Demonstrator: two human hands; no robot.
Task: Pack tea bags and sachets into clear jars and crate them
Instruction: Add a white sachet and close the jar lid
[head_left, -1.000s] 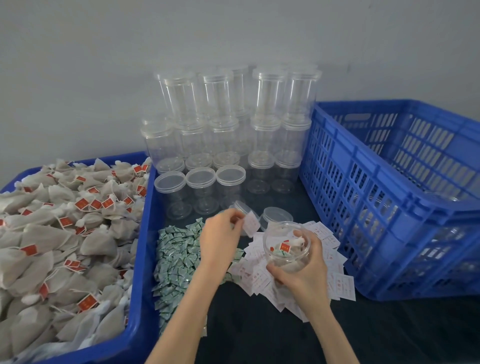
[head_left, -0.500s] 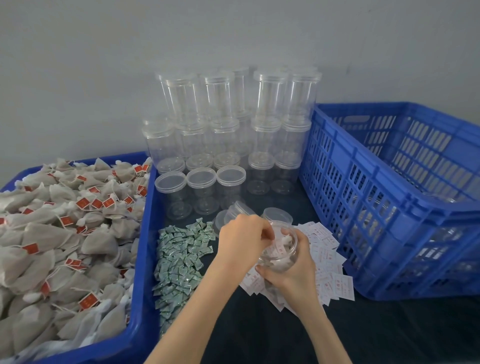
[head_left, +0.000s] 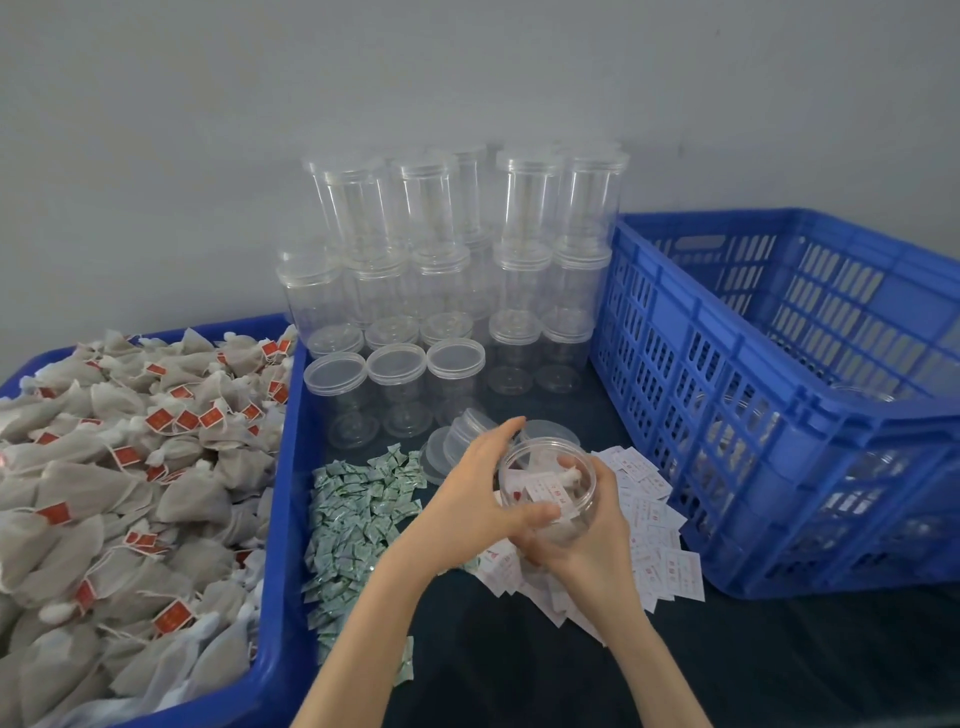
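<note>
Early days on this one, I'd say. The open jar (head_left: 546, 488) is tilted toward the camera over the white sachets (head_left: 654, 525), with a white sachet and what looks like a tea bag already inside. The right hand (head_left: 587, 540) wraps round it from below, and the left hand (head_left: 483, 499) cups its near side with fingers curled against the wall, thumb by the rim. No lid on it yet; loose lids (head_left: 457, 441) lie just behind the jar. Right of the jar, the blue crate (head_left: 779, 415) seems to hold a few jars (hard to make out through the slats). Left of it, the green sachets (head_left: 358, 514) and the tub of tea bags (head_left: 119, 467) are still heaped, and the stacked empty jars (head_left: 457, 260) behind are waiting.
</note>
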